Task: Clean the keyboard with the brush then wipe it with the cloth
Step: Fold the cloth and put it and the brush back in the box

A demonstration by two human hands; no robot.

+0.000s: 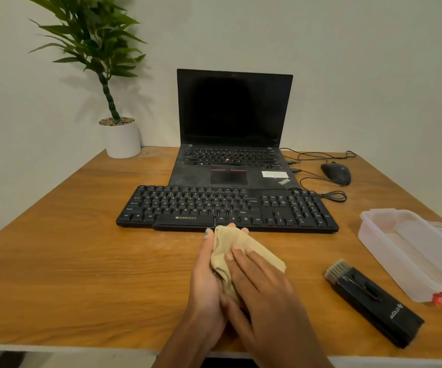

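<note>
Single head-worn wide-angle view, looking forward and down from the near edge of the brown wooden table (55,248), both hands close under the lens, black open laptop (234,128) farther back, plain wall behind, no second view.

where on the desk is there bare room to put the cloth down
Bare wood lies left of the hands, between the keyboard, the plant pot and the desk's near edge. A smaller patch sits between the hands and the brush. The right side is crowded: brush, plastic box, mouse and cables.
</note>
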